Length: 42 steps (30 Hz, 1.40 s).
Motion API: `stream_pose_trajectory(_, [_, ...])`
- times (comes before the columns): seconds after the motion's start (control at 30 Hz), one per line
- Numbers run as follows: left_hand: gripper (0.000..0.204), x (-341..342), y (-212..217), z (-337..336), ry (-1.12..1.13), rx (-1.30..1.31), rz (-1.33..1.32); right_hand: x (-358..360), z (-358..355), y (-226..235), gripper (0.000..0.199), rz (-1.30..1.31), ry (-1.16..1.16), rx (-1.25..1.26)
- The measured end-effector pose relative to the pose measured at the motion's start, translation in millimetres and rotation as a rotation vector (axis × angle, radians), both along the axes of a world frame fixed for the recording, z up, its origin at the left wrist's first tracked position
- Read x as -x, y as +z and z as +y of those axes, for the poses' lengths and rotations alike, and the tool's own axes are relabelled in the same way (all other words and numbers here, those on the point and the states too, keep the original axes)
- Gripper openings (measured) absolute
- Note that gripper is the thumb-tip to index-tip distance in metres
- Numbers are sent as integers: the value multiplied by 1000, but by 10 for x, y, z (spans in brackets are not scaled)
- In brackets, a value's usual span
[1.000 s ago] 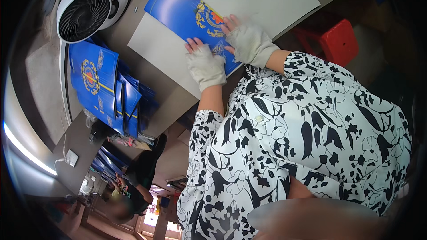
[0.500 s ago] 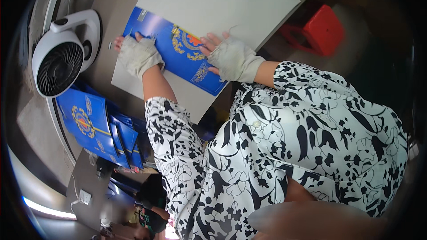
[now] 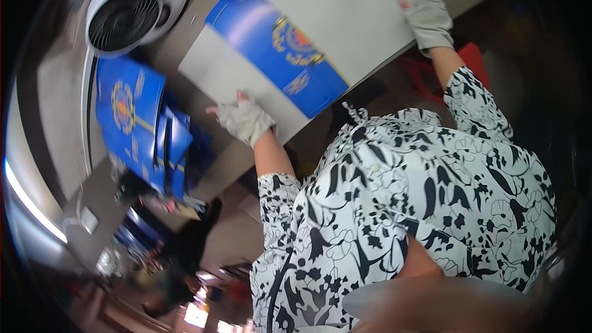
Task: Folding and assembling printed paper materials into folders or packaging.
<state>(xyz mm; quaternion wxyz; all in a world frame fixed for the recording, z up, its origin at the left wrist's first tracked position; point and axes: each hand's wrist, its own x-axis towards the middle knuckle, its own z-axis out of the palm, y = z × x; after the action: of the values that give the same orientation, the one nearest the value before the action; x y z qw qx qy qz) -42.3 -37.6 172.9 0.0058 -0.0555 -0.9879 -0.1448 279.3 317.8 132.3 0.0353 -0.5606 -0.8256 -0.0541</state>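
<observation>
Left hand (image 3: 245, 120), gloved, fingers spread flat, presses near edge of big white sheet (image 3: 345, 12). Blue folder (image 3: 277, 46) lies just past fingertips, on sheet. Right hand (image 3: 428, 18) curls over sheet's far edge. Step looks like straightening sheet. Next move needs even two-hand grip. White fan (image 3: 132, 9) farther off.

Left hand (image 3: 245, 120) and right hand (image 3: 428, 20), both gloved, spread wide apart, palms down.

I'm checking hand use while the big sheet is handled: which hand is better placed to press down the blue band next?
Probably the left hand: it rests beside the blue band, while the right hand grips the white sheet's far edge.
</observation>
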Motion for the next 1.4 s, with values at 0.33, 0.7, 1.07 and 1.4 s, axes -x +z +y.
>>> stream_pose_trajectory(0.33, [32,214,171,-149,-351,-323,76,-295,-176,-314,82,53,-95,-12])
stream_pose_trajectory(0.7, [81,-16,263,-94,-520,30,217,-321,-223,-488,80,84,-173,-42])
stream_pose_trajectory(1.07, [79,51,1,23,-480,231,356,-235,-87,-403,75,157,-126,-137])
stream_pose_trajectory(1.4, [76,-515,-313,717,-783,94,52,-147,51,-397,79,139,-171,21])
